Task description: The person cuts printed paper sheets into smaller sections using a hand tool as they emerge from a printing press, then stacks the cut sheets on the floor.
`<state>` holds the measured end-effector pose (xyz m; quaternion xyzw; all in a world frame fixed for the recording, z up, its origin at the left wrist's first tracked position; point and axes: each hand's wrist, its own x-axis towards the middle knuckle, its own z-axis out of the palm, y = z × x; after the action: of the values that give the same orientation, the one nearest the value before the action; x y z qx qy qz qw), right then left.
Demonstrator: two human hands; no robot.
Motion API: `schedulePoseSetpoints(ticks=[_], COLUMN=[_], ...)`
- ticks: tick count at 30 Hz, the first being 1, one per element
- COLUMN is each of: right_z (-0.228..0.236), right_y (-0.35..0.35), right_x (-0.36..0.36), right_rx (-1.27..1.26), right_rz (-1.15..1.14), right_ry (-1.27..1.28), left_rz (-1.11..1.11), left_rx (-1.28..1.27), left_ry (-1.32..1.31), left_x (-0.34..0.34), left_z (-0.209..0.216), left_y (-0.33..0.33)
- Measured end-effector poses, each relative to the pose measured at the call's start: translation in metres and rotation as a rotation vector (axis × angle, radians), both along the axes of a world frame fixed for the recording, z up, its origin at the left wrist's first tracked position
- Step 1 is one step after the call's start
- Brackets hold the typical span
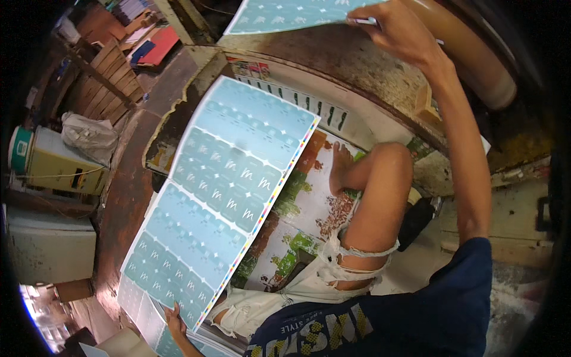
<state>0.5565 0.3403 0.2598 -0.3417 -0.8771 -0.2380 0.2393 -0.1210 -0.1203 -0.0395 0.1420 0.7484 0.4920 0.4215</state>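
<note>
A large teal and light-blue printed sheet point(205, 190), with rows of rounded panels and a coloured strip down its right edge, slants across the middle, slightly bowed. My left hand point(175, 326) pinches its lower edge, thumb on top, the other fingers largely hidden. At the top, my right arm is stretched far out. My right hand point(404, 35) is closed around a thin white stick-like tool point(364, 21). The right fingertips meet the edge of a second teal sheet point(285, 16), partly out of view; I cannot tell whether they grip it.
Below the left hand lie more printed sheets point(134, 300). A worn metal machine frame point(333, 77) runs across the far side, with a rounded brown cylinder point(476, 53) at the far right. To the left stand a yellowish container point(62, 160), a plastic bag point(89, 137) and a grey box point(53, 247).
</note>
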Motion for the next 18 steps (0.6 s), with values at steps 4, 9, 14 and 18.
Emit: schedulePoseSetpoints(ticks=[4, 9, 14, 18], right_z=[0.028, 0.028, 0.014, 0.019], right_y=[-0.033, -0.086, -0.125, -0.14], right_x=[-0.036, -0.072, -0.075, -0.092], right_rx=[-0.001, -0.298, -0.319, -0.425], right_rz=[-0.002, -0.271, -0.206, -0.243], right_ry=[0.179, 0.483, 0.618, 0.611], left_rz=[-0.118, -0.021, 0.001, -0.077], left_rx=[0.106, 0.036, 0.228, 0.092], left_ry=[-0.063, -0.043, 0.022, -0.053], left_x=[-0.024, -0.009, 0.023, -0.015], left_z=[-0.001, -0.046, -0.079, -0.133], left_y=[0.019, 0.04, 0.082, 0.075])
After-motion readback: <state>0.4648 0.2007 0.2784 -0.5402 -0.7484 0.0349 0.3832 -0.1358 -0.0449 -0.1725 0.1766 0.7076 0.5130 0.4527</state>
